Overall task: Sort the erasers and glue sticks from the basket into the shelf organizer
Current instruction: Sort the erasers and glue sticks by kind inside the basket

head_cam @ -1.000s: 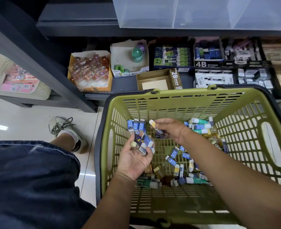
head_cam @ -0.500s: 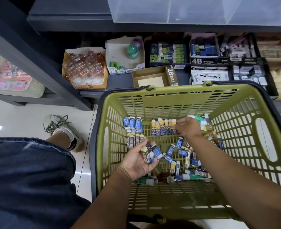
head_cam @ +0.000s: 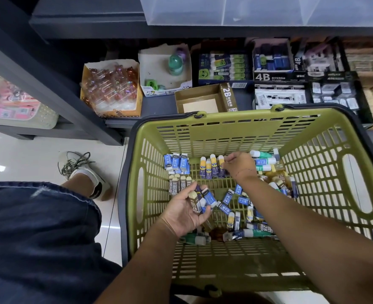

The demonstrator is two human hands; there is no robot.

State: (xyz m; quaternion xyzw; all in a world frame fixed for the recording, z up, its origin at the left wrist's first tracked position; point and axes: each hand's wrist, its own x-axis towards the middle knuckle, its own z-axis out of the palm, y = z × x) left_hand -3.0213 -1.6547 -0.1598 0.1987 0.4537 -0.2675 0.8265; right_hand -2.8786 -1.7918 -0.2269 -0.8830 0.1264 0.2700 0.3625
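Left hand (head_cam: 186, 213), palm up, grips several erasers (head_cam: 199, 199) above the basket (head_cam: 225, 126) floor. Right hand (head_cam: 239, 164) pinches the end eraser (head_cam: 221, 165) of a row (head_cam: 210, 167) by the far wall. Glue sticks (head_cam: 264, 161) lie just beside it.

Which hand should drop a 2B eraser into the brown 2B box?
Probably the left hand: its fingers hold a 2B eraser among others. The right hand shows no 2B eraser; its fingers are at the row of yellow-topped erasers, far in the basket.
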